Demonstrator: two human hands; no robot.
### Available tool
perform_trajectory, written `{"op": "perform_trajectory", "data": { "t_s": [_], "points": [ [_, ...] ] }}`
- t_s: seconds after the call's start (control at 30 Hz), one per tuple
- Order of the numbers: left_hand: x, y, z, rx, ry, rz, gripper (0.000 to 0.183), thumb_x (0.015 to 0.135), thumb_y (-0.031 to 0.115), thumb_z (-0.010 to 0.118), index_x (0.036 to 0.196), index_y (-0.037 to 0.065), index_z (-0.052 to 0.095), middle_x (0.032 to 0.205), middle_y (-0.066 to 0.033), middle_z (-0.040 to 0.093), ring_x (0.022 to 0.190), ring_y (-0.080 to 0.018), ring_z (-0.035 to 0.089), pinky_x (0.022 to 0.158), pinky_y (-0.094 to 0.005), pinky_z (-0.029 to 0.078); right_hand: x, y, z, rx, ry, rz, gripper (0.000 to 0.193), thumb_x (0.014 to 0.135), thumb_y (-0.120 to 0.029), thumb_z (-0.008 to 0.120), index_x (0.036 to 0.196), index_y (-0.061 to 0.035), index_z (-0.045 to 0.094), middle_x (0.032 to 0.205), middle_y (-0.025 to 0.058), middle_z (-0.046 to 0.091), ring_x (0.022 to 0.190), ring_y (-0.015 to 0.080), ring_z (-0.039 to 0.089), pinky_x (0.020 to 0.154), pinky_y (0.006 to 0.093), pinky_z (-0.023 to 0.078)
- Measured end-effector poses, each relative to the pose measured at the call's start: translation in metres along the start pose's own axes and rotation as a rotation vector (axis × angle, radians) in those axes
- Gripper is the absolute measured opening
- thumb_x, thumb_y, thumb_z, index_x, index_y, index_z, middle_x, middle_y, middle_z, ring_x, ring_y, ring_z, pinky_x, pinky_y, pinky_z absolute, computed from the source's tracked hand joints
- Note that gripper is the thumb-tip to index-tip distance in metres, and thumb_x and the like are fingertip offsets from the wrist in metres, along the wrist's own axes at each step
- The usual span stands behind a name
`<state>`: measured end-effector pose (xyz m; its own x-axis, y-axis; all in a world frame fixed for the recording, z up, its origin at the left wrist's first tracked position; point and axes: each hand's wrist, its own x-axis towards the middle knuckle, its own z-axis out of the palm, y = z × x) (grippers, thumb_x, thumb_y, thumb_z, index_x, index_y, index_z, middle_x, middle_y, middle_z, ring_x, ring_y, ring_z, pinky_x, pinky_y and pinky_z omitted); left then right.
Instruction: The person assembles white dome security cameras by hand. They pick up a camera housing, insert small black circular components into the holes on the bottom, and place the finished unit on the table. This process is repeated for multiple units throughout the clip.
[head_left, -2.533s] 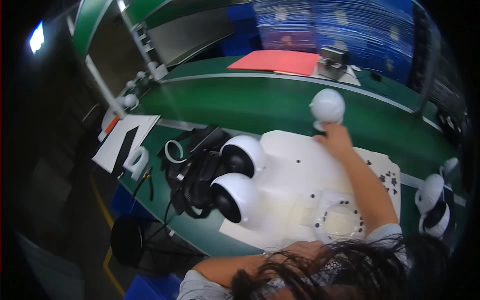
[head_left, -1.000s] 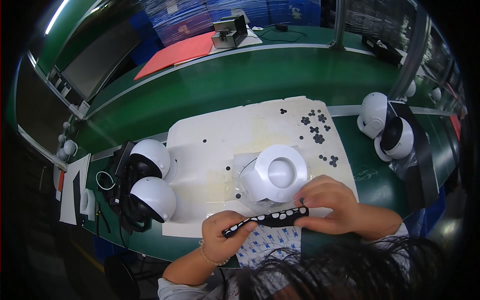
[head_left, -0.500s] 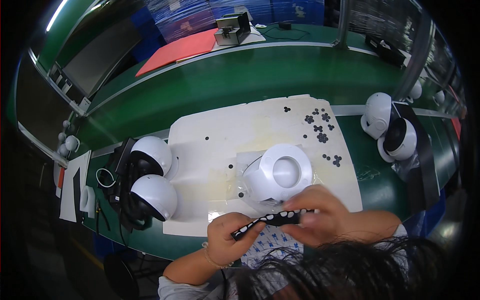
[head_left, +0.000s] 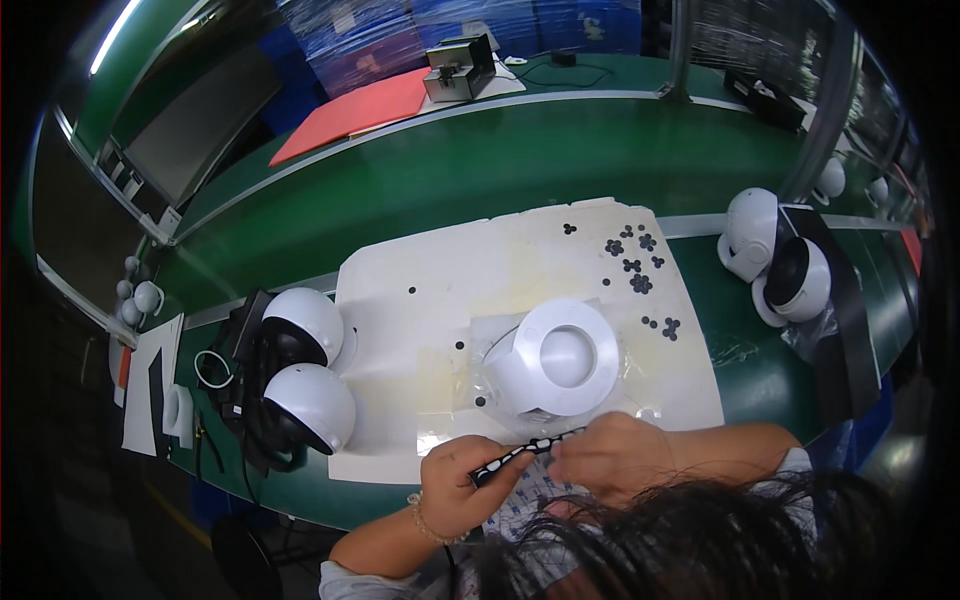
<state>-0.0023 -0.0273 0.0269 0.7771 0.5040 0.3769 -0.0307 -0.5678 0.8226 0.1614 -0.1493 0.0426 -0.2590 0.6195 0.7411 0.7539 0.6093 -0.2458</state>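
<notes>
My left hand [head_left: 462, 484] grips a narrow black strip with white round spots [head_left: 520, 455], thumb on its near side. At the strip's other end is my right hand [head_left: 612, 458], fingers curled and partly hidden; it seems to pinch that end. Just beyond the hands, a white dome camera housing with a ring-shaped base [head_left: 530, 370] lies on clear plastic film, its round opening facing up. Beneath my hands lies a pale sheet with blue print [head_left: 520, 500]. Small black round pads [head_left: 640, 283] are scattered on the pale board [head_left: 400, 330], mostly at its far right.
Two white dome cameras [head_left: 312, 405] with black cables stand left of the board. Two more [head_left: 800, 280] sit at the right beside a black strip of material [head_left: 845, 350]. Pliers [head_left: 208, 445] lie at the far left. A metal box [head_left: 458, 70] and a red sheet [head_left: 350, 115] occupy the back shelf.
My right hand has turned and curled inward at the strip's right end, covering more of it. My left hand keeps its grip. The view has shifted slightly.
</notes>
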Motion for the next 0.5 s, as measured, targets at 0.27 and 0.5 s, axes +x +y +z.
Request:
{"op": "perform_trajectory", "data": {
  "t_s": [0.27, 0.5],
  "points": [
    [0.013, -0.004, 0.004, 0.254, 0.005, 0.362, 0.028, 0.057, 0.004, 0.072, 0.084, 0.005, 0.065, 0.107, -0.0106, 0.059, 0.062, -0.0193, 0.057, 0.056, -0.0282, 0.045, 0.013, 0.052, -0.031, 0.436, 0.245, 0.542, 0.059, 0.078, 0.009, 0.051, 0.130, -0.0023, 0.026, 0.109, 0.0137, 0.046, 0.082, 0.0144, 0.052, 0.069, 0.0234, 0.043],
    [0.006, -0.020, -0.002, 0.367, -0.117, 0.450, 0.031, 0.056, 0.005, 0.068, 0.086, 0.006, 0.064, 0.121, -0.0103, 0.053, 0.061, -0.0175, 0.057, 0.052, -0.0269, 0.043, 0.025, 0.066, -0.034, 0.790, 0.261, 0.764, 0.062, 0.081, 0.009, 0.045, 0.135, -0.0049, 0.017, 0.119, 0.0150, 0.038, 0.083, 0.0098, 0.051, 0.075, 0.0220, 0.042]
  ]
}}
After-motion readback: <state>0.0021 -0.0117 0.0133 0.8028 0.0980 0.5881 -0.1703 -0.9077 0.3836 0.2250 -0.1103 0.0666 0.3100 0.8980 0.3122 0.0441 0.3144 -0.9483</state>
